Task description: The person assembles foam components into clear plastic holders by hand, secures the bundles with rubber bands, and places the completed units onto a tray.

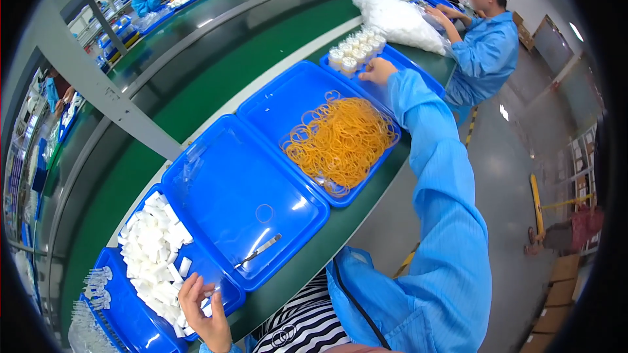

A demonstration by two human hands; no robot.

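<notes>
My left hand is at the near edge of a pile of short white tubes in a blue tray. Its thumb and fingers are apart, and some tubes show beside the fingertips. Stretched out to the far right, my right hand is over another blue tray, close to rows of banded white tube bundles. Its fingers are curled together; whether anything is between them is too small to make out. Between my arms, a tray holds a heap of orange rubber bands.
A blue tray in the middle holds one loose band and a slim tweezer-like tool. Clear plastic parts lie at the lower left. Behind the bundles is a bulging white bag, with a co-worker beside it. A metal post rises at left.
</notes>
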